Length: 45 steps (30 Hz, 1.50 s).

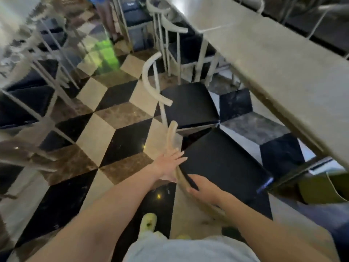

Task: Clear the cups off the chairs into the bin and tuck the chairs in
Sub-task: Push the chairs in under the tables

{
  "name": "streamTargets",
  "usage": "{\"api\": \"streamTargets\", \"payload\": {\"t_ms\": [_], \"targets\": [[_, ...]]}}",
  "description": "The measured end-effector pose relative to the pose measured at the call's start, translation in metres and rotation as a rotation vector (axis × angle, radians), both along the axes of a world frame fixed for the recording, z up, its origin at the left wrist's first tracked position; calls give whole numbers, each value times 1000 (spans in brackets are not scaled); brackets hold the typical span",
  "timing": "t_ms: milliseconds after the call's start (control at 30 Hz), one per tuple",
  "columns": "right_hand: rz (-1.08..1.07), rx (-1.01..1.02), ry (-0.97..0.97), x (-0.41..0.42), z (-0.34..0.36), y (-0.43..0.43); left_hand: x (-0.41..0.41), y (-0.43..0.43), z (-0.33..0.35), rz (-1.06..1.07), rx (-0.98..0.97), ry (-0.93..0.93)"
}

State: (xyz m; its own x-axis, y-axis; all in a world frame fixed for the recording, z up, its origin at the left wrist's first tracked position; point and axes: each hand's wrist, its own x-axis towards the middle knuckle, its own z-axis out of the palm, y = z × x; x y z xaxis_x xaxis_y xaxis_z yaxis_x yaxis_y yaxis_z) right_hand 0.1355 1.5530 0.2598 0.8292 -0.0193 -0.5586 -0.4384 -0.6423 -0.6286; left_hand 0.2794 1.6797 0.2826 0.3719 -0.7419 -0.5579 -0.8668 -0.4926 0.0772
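A chair with a black seat (224, 163) and a curved cream backrest (172, 137) stands just in front of me, beside the long pale table (283, 72). My left hand (170, 165) lies flat against the backrest with its fingers spread. My right hand (203, 188) is wrapped around the backrest a little lower down. A second chair with a black seat (190, 104) and cream backrest (149, 84) stands beyond it, partly pulled out. No cup shows on either seat.
The floor is a black, cream and brown cube-pattern tile (117, 133). More white-framed chairs (170, 25) line the table farther back. Blurred chairs and a table (28, 76) stand on the left. A person's legs (107, 17) are at the top. A yellow-green object (321, 188) sits under the table at right.
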Motion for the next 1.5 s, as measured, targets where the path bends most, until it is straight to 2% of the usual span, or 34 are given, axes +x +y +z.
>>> {"api": "streamTargets", "payload": {"t_ms": [67, 133, 167, 300, 400, 567, 700, 900, 1133, 1267, 1500], "targets": [[-150, 39, 5, -8, -12, 13, 9, -12, 2, -109, 5, 56], [-252, -7, 32, -12, -18, 27, 16, -18, 5, -80, 46, 197], [-306, -57, 42, -13, -22, 34, 20, -20, 6, -98, 82, 247], [-438, -284, 93, -10, -25, 52, 39, -29, -2, -347, 126, 258], [-509, -362, 128, -7, -22, 58, 52, -32, -13, -507, 79, 258], [-567, -473, 125, -9, -19, 67, 74, -26, -28, -655, -107, 306], [-634, -446, 132, -14, -16, 69, 90, -22, -31, -656, -200, 336], [-703, -286, 140, -37, -16, 57, 111, -28, -35, -654, -148, 249], [-757, -506, 27, -66, -30, 58, 109, -31, -41, -681, -93, 182], [-744, -479, 19, -72, -32, 50, 112, -37, -47, -735, -69, 109], [-748, -481, -43, -75, -33, 52, 106, -35, -49, -711, -83, 95]]}}
